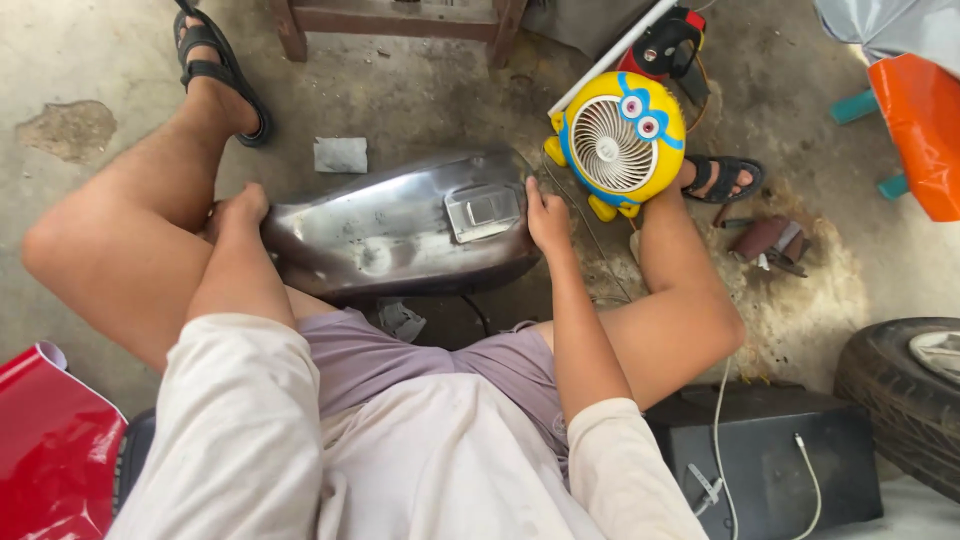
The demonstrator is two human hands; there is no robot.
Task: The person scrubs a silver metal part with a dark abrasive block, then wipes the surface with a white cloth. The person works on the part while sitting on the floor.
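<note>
A bare grey metal motorcycle fuel tank [400,225] lies on its side between my knees, its square filler recess facing up at the right. My left hand [238,208] grips the tank's narrow left end. My right hand [546,215] holds the wider right end, fingers on its edge. Both hands are closed on the tank, and I sit low with my sandalled feet out in front on the concrete floor.
A small yellow cartoon-faced fan [618,142] stands just right of the tank. A piece of sandpaper [341,155] lies behind it. A black box with a white cable [765,455], a tyre [905,400], a red sheet roll [50,450] and an orange panel [920,130] surround me.
</note>
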